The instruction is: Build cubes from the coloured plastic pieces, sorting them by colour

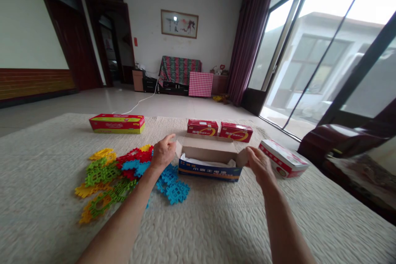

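Note:
A dark blue cardboard box (210,172) with orange and white print stands on the quilted cover, its lid and side flaps raised. Inside lies a white bag or sheet (206,163); what is beneath it is hidden. My left hand (163,152) has its fingers curled at the box's left flap, pinching its edge. On the opposite side my right hand (258,163) grips the right flap between thumb and fingers. Beside my left forearm spreads a pile of plastic interlocking pieces in blue (177,192), red (131,156), green (100,173) and yellow (85,190).
Two red boxes (202,128) (236,132) stand behind the blue one. A red and yellow box (117,124) is at the back left, a white and red box (284,159) to the right. Past the cover (216,222), a brown armchair (334,140) stands at right.

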{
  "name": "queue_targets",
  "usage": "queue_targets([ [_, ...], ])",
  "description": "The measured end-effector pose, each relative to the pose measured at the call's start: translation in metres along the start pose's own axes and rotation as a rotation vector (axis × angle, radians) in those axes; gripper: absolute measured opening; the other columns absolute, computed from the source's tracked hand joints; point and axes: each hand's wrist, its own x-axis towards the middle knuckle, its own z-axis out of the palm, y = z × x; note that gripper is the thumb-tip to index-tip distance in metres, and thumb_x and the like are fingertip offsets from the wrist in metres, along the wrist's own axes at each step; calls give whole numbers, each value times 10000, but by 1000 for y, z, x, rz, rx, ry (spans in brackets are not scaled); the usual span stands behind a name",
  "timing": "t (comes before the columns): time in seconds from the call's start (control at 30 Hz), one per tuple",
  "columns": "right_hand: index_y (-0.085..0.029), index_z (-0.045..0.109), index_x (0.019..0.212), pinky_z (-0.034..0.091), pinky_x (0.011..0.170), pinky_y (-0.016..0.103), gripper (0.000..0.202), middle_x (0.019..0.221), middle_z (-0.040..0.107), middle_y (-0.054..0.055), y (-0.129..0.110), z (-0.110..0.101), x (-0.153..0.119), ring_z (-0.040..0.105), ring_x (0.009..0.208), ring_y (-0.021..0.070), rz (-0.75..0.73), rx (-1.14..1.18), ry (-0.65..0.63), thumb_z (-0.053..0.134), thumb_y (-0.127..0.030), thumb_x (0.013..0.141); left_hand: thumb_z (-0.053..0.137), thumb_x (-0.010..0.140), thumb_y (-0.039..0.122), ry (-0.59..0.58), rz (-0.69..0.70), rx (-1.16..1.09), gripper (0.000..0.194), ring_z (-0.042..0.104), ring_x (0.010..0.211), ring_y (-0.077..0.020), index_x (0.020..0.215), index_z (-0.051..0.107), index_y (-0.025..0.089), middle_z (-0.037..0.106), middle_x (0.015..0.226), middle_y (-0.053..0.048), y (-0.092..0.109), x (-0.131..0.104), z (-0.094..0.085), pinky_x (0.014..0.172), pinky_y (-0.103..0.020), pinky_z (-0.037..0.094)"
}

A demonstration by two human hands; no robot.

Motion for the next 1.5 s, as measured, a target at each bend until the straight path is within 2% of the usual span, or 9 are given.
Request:
queue_targets([
  [0.13,-137,641,972,512,550,275,506,841,703,99,-14,3,-9,654,628,175,123,182,-65,700,-499,623,450,826,227,-101,36,-213,421,676,667,-141,1205,615,150,728,825,-30,-1,-3,12,676,-232,525],
  [0.3,-154,653,983,529,595,307,481,949,709,127,-13,13,-15,675,753,224,103,104,-119,745,-349,553,589,727,189,-31,91,-13,457,657,731,-128,1182,632,171,698,1017,-55,-2,-8,27,795,-252,523],
  [0.43,-167,583,1132,538,613,324,610,1086,684,140,-4,26,-16,674,813,236,117,186,-184,678,-304,546,601,719,171,-112,13,-61,579,676,820,-143,1296,549,166,677,1132,-85,-9,-7,33,808,-245,526],
  [0.77,-265,404,1356,520,809,354,827,1201,614,104,-12,31,-22,606,1065,248,-120,369,-199,772,-383,625,598,736,180,-132,-59,-182,609,677,835,-141,1335,485,161,678,1089,-66,-14,-6,36,718,-219,530],
  [0.93,-227,580,1161,511,734,277,504,1005,658,51,-13,26,-25,637,861,173,-98,386,-232,688,-498,750,611,736,196,-141,-44,-171,518,687,824,-149,1251,552,211,699,1040,-29,-15,-6,36,704,-216,532],
  [1.07,-187,634,997,475,598,243,429,736,632,-2,-10,23,-24,580,620,125,-53,310,-247,728,-493,711,591,715,182,-158,-12,-210,480,691,862,-163,1195,606,203,717,1018,-25,-17,-5,34,765,-230,536],
  [1.23,-185,648,872,499,676,264,372,1132,659,94,-13,16,-26,631,862,192,-127,242,-283,769,-451,641,554,660,163,-232,12,-253,596,657,1021,-207,1255,598,162,667,1193,-88,-16,-2,19,903,-281,512],
  [1.37,-189,630,770,502,713,292,305,1182,646,120,-15,13,-26,621,971,246,-180,172,-321,761,-428,635,538,635,171,-383,78,-360,631,599,1135,-239,1263,595,171,630,1265,-77,-12,-2,-2,951,-331,495],
  [1.5,-193,620,747,503,742,316,274,1230,621,120,-13,12,-24,614,1005,264,-202,144,-352,753,-407,640,576,700,281,-428,126,-421,449,585,1157,-250,1128,673,182,644,1237,-77,-15,-1,-5,1014,-397,452],
])
